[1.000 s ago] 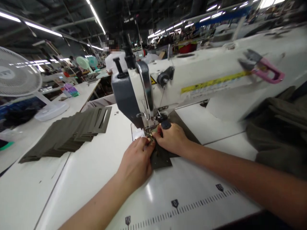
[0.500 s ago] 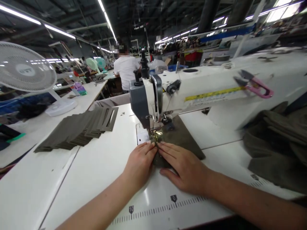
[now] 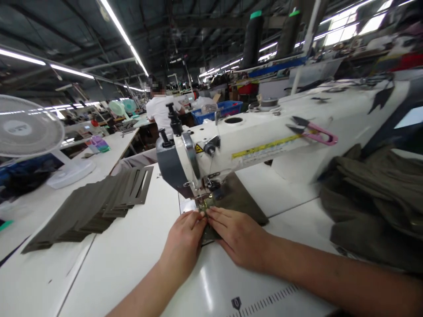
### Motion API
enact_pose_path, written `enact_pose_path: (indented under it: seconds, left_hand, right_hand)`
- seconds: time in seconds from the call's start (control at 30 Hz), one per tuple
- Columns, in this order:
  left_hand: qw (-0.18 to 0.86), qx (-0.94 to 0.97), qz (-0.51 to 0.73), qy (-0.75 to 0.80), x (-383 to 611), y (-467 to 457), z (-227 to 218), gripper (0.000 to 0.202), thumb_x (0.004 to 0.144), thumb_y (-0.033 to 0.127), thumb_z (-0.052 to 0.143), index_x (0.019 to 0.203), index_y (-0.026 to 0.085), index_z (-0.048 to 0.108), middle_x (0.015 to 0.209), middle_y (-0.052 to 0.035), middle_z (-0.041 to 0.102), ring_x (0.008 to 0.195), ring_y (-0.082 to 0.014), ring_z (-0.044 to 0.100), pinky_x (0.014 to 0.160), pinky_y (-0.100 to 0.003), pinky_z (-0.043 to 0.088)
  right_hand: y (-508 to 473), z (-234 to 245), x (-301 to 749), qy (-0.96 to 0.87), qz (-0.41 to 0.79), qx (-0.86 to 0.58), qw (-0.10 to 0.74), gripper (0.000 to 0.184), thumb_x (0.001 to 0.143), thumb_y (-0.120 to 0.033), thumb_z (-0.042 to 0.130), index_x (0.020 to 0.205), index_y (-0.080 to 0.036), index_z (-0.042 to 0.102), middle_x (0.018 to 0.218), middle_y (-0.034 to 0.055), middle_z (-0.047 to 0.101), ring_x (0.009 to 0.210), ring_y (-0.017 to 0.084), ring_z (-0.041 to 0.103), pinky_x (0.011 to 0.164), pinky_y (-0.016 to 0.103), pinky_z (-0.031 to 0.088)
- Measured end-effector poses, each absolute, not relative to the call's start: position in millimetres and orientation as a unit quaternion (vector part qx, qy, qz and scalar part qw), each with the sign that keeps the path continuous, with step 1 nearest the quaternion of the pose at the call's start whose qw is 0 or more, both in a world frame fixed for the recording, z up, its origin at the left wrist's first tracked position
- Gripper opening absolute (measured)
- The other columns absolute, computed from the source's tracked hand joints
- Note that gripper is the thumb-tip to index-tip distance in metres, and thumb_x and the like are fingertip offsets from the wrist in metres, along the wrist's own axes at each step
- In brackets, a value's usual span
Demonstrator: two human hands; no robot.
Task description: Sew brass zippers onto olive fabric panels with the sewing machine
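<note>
The olive-drab fabric piece (image 3: 243, 198) lies flat on the white counter (image 3: 125, 268), with its left part at the presser foot (image 3: 201, 197) of the sewing machine (image 3: 261, 145) and the remainder extending rightward beneath the machine arm. A brass-coloured detail shows on the fabric directly in front of the foot; its form is blurred. The left hand (image 3: 183, 242) rests at the near left edge of the fabric, fingers bent and held close together, the thumb near the index fingertip; whether fabric is pinched between them cannot be told. The right hand (image 3: 243, 235) lies palm down on the near portion, fingers extended side by side and pressed against the cloth. The fingertips of the two hands nearly meet in front of the presser foot. A fanned stack of cut panels (image 3: 89, 207) in matching colour occupies the counter at left. Pink-handled thread snips (image 3: 308, 132) are located on the machine arm, at the right end of a yellow measuring tape (image 3: 264, 147). A graduated scale (image 3: 271, 300) marks the front of the counter. A fabric heap (image 3: 373, 198) lies at right. A white fan (image 3: 23, 127) stands at far left.
</note>
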State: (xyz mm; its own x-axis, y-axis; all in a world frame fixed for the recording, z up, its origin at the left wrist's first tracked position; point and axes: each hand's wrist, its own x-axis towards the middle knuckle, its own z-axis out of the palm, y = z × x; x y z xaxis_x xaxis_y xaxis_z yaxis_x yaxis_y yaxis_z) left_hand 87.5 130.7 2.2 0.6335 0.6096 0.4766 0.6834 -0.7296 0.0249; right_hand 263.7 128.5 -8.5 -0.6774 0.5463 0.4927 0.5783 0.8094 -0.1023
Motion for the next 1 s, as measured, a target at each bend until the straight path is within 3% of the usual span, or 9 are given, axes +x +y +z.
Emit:
enact_pose_path:
  seconds: [0.27, 0.37, 0.47, 0.53, 0.67, 1.0]
  left_hand:
    - [0.050, -0.896, -0.215, -0.384, 84, 138, 8, 0.030, 0.076, 0.005, 0.039, 0.097, 0.015, 0.057, 0.089, -0.0095, 0.059, 0.083, -0.0206, 0.058, 0.074, -0.036, 0.054]
    - [0.030, -0.894, -0.219, -0.390, 80, 131, 11, 0.034, 0.075, 0.005, 0.040, 0.104, 0.014, 0.054, 0.100, -0.0097, 0.059, 0.092, -0.0204, 0.057, 0.080, -0.035, 0.052]
    - [0.054, -0.882, -0.207, -0.420, 78, 125, 10, 0.020, 0.080, 0.011, 0.044, 0.096, 0.015, 0.056, 0.090, -0.0071, 0.062, 0.078, -0.0195, 0.060, 0.071, -0.035, 0.053]
    - [0.085, -0.888, -0.193, -0.408, 79, 122, 7, 0.018, 0.083, 0.012, 0.042, 0.092, 0.016, 0.057, 0.083, -0.0065, 0.063, 0.072, -0.0189, 0.061, 0.066, -0.034, 0.053]
    - [0.134, -0.907, -0.182, -0.355, 80, 120, 1, 0.024, 0.086, 0.009, 0.036, 0.100, 0.012, 0.056, 0.093, -0.0117, 0.062, 0.083, -0.0203, 0.061, 0.073, -0.035, 0.054]
    - [0.138, -0.907, -0.166, -0.361, 83, 133, 3, 0.021, 0.087, 0.009, 0.036, 0.094, 0.012, 0.055, 0.082, -0.0089, 0.060, 0.075, -0.0197, 0.059, 0.069, -0.034, 0.053]
  right_hand:
    - [143, -8, 265, -0.911, 0.002, -0.307, 0.277, 0.039, 0.077, -0.013, 0.047, 0.112, -0.001, 0.056, 0.117, 0.0164, 0.058, 0.110, 0.023, 0.052, 0.098, 0.033, 0.039]
    - [142, -2, 266, -0.899, 0.019, -0.321, 0.298, 0.031, 0.079, -0.011, 0.046, 0.105, -0.008, 0.061, 0.107, 0.0123, 0.064, 0.101, 0.021, 0.058, 0.091, 0.033, 0.045]
    - [137, 2, 264, -0.884, 0.034, -0.361, 0.296, 0.024, 0.080, -0.008, 0.047, 0.091, -0.014, 0.067, 0.093, 0.0073, 0.069, 0.086, 0.018, 0.063, 0.081, 0.031, 0.051]
    - [133, 0, 262, -0.889, 0.007, -0.360, 0.284, 0.023, 0.079, -0.008, 0.048, 0.092, -0.013, 0.067, 0.095, 0.0096, 0.068, 0.088, 0.020, 0.063, 0.081, 0.033, 0.051]
    - [124, -15, 260, -0.894, -0.084, -0.332, 0.289, 0.029, 0.081, -0.010, 0.047, 0.106, -0.005, 0.061, 0.110, 0.0173, 0.061, 0.105, 0.025, 0.056, 0.090, 0.037, 0.047]
    - [142, -18, 260, -0.901, -0.105, -0.320, 0.273, 0.028, 0.083, -0.009, 0.043, 0.102, -0.004, 0.063, 0.109, 0.0166, 0.062, 0.102, 0.023, 0.058, 0.090, 0.034, 0.048]
